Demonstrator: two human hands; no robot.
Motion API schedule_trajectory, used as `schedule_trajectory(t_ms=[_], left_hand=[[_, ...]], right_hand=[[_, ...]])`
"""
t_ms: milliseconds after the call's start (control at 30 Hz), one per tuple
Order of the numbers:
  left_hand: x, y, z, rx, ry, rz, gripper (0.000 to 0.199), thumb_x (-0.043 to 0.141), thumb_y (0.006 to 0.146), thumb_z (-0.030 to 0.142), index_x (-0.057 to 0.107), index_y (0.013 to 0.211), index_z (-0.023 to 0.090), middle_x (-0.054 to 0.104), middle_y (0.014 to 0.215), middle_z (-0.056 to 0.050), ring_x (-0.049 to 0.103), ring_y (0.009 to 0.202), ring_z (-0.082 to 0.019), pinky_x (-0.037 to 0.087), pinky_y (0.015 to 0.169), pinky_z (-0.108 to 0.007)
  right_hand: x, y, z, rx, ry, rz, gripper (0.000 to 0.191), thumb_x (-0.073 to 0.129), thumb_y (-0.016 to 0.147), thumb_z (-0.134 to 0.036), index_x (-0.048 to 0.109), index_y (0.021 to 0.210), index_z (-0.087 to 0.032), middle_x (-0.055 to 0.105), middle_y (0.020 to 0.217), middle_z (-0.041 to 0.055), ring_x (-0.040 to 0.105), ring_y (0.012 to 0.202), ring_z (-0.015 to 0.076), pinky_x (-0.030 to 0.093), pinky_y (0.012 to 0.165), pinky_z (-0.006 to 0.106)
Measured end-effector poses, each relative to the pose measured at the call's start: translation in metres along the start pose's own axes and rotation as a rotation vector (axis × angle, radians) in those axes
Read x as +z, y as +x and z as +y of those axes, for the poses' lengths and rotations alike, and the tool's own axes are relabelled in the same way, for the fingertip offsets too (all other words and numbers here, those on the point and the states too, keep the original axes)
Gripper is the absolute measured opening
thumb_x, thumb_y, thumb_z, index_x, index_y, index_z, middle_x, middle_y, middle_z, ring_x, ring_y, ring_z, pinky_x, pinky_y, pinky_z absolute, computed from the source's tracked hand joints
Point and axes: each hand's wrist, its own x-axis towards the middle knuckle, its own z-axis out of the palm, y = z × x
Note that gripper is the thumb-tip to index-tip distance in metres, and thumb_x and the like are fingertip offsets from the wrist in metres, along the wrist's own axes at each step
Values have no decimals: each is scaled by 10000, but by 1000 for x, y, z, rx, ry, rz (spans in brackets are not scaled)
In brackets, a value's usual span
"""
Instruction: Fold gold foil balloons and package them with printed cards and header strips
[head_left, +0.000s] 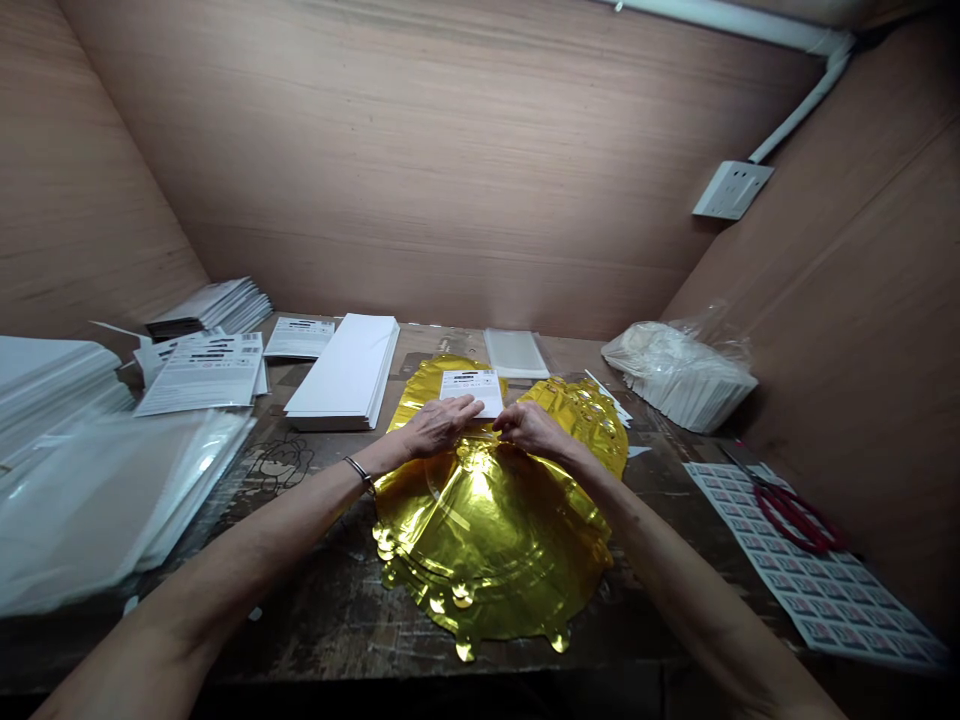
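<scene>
A stack of white boards in clear plastic sleeves [97, 490] occupies the far left of the worn wooden workbench [330, 640]. Behind it lie printed instruction sheets [202, 375], and to their right sits a stack of long white cards [343, 370].

The left hand [439, 425], with a metal bangle [358, 474] at the wrist, lies palm down, its fingers extended over the lower edge of a white printed card [471, 392]. This card rests on a pile of gold foil balloons [487, 540] at the center of the bench, with the scalloped foil tabs toward the person. The right hand [531, 428] is just beside the left, its fingers curled at the lower right corner of the card, above the foil. Neither grip is wide; whether either hand pinches the card or the foil cannot be determined.

A flat clear plastic sleeve [514, 352] lies just behind the balloons. Further right are a clear bag of white packets [679, 370] and red-handled scissors [795, 520] on a sheet of printed labels [814, 590].
</scene>
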Motion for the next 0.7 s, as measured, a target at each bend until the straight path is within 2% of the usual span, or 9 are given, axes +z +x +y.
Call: schedule_trajectory(t_ms=[100, 200, 300, 433, 567, 700], left_hand=[[0, -3, 2, 31, 6, 29, 285, 346, 799, 149, 430, 1070, 166, 387, 1219, -132, 439, 1025, -213, 350, 817, -324], [2, 1, 1, 38, -15, 38, 329, 349, 821, 329, 428, 1102, 178, 351, 1260, -130, 305, 1147, -264, 278, 883, -415], [7, 8, -4, 16, -119, -64, 511, 315, 797, 481, 313, 1227, 206, 274, 1317, -121, 163, 1213, -302, 184, 907, -514], [21, 14, -12, -66, -300, -211, 471, 90, 857, 405, 206, 1284, 243, 208, 1354, -84, 79, 1241, -285, 96, 893, -588], [33, 13, -12, -94, -332, -220, 463, 48, 867, 362, 225, 1279, 246, 184, 1362, -72, 50, 1248, -267, 44, 901, -592], [34, 13, -8, -108, -355, -217, 465, 47, 865, 373, 212, 1283, 256, 163, 1369, -53, 36, 1251, -257, 16, 919, -572]], right_hand=[[0, -1, 2, -3, 23, -15, 231, 507, 599, -67, 673, 716, -176, 624, 599, 6, 532, 555, 98, 352, 519, 180], [3, 0, 4, -27, 79, -12, 210, 500, 592, -62, 668, 679, -154, 623, 597, 9, 537, 559, 99, 355, 523, 181], [6, 1, 4, -35, 137, -11, 182, 505, 593, -80, 659, 670, -140, 608, 565, 2, 530, 544, 96, 352, 516, 180], [10, -1, 4, -13, 97, -21, 197, 491, 608, -81, 655, 694, -146, 618, 593, 14, 535, 562, 99, 354, 526, 180], [10, -7, 0, -9, -82, -32, 253, 462, 645, -89, 646, 797, -173, 637, 664, 38, 549, 613, 118, 351, 550, 195], [5, -8, -9, -34, -303, -166, 200, 484, 646, -123, 642, 763, -160, 633, 673, 67, 552, 628, 149, 326, 526, 211]])
